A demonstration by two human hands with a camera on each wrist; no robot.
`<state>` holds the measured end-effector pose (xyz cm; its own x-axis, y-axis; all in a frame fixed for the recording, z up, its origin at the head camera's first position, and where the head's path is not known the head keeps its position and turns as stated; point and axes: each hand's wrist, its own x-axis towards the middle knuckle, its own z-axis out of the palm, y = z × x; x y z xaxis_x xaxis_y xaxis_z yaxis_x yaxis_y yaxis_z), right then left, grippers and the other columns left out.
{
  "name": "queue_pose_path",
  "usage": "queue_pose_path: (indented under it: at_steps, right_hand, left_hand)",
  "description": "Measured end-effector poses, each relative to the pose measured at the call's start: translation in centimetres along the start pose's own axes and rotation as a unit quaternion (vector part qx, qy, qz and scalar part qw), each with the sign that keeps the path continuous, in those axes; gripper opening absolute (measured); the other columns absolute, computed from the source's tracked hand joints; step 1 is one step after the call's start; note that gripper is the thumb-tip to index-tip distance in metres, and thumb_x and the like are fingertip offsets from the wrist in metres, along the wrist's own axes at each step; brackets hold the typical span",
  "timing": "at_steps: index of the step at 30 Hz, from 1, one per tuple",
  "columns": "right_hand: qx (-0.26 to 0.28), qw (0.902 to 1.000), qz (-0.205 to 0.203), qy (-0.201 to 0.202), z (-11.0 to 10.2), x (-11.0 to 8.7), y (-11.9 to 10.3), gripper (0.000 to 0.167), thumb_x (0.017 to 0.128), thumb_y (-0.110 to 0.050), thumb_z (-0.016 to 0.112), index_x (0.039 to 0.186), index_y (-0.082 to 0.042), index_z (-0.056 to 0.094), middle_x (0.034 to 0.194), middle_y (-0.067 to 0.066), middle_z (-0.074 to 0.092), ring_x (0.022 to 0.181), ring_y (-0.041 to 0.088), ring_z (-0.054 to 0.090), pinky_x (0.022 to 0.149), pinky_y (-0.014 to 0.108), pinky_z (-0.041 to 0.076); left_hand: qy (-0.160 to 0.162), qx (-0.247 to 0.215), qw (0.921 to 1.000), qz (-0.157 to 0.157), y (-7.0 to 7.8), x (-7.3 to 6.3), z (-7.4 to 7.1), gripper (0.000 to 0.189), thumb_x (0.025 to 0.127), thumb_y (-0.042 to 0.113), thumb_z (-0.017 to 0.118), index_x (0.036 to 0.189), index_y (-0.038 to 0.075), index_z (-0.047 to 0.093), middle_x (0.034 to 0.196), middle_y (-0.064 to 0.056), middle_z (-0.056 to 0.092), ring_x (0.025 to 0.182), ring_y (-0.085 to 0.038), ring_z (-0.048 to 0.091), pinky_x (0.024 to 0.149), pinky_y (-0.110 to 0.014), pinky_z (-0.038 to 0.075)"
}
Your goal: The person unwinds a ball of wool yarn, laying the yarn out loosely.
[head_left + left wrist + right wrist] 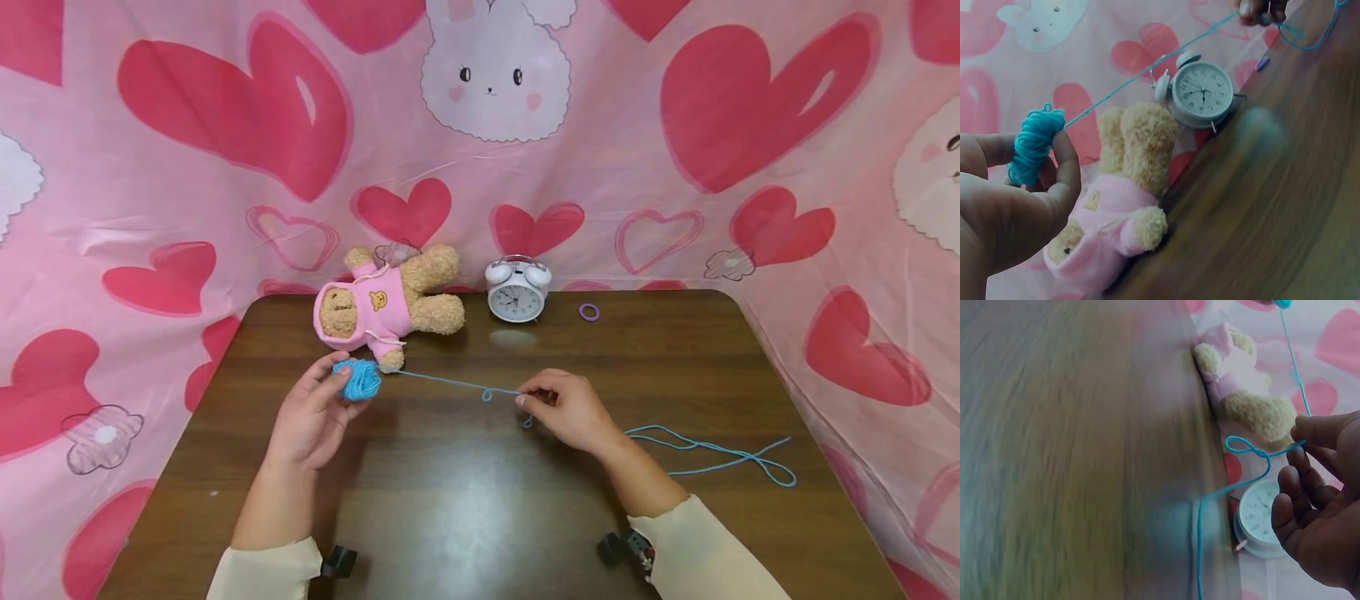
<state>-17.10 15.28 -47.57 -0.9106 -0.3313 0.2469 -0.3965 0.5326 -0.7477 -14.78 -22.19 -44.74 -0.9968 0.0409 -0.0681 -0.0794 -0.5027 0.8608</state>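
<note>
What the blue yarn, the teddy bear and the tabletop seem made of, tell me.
Blue yarn: matte textile fibre, perhaps wool or acrylic, with soft wound strands showing.
Teddy bear: probably fuzzy plush, from its curly pile.
Tabletop: wood or wood-look laminate, satin, from its grain and soft reflections.

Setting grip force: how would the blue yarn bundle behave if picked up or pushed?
The yarn bundle is likely light and squashy, being wound yarn. Pushed, it may roll unevenly, given its lumpy, rounded shape. The tail is probably floppy: it lies in loose curves on the table.

Brn tbl [450, 492], pink heart-print cloth [607, 150] bhnd
</note>
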Motion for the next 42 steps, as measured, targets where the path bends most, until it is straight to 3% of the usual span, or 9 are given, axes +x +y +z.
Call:
queue_pose_path:
  at_steps: [24,42]
  right_hand:
    - [-0.037,0.9958,0.054,0.064,-7.1,-3.7,2.8,0.006,0.093,-0.017,0.08,0.099,-0.015,0.081,0.09,-0.011,0.071,0.071,0.011,0.058,0.061,0.023,0.047]
    - [-0.097,0.981,0.134,0.102,-13.3,-8.2,4.3,0.013,0.096,-0.031,0.078,0.102,-0.019,0.08,0.096,-0.006,0.075,0.08,0.004,0.058,0.066,0.016,0.045]
  left_hand:
    - [0.024,-0.016,0.9996,-0.006,0.7,-0.9,-2.8,0.017,0.109,0.008,0.052,0.119,0.017,0.062,0.113,-0.003,0.064,0.1,-0.018,0.07,0.087,-0.033,0.059]
    - [0.05,-0.012,0.9986,-0.012,1.5,-1.8,-3.9,0.018,0.108,0.009,0.053,0.122,0.016,0.062,0.119,-0.002,0.06,0.105,-0.017,0.068,0.089,-0.033,0.058]
